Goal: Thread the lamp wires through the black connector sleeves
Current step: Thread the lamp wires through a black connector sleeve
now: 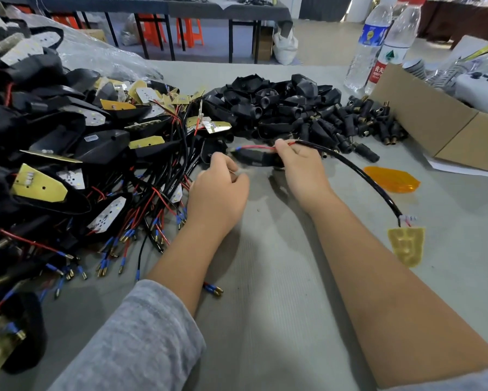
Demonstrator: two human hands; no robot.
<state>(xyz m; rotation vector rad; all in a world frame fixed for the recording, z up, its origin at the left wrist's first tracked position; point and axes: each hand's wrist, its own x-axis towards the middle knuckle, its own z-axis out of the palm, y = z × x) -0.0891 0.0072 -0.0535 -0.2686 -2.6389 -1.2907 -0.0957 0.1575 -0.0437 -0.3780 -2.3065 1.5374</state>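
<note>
The right hand (296, 159) pinched the thin, bendy red wire (258, 147) near its tip; the left hand (220, 179) curled beside it, its hold unclear

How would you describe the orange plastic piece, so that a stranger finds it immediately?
Start at the cardboard box on the right side of the grey table. Just in front of the box, alone on the cloth, lies the orange lens. It is flat, translucent and amber, whereas the parts heaped nearby are black.
</note>
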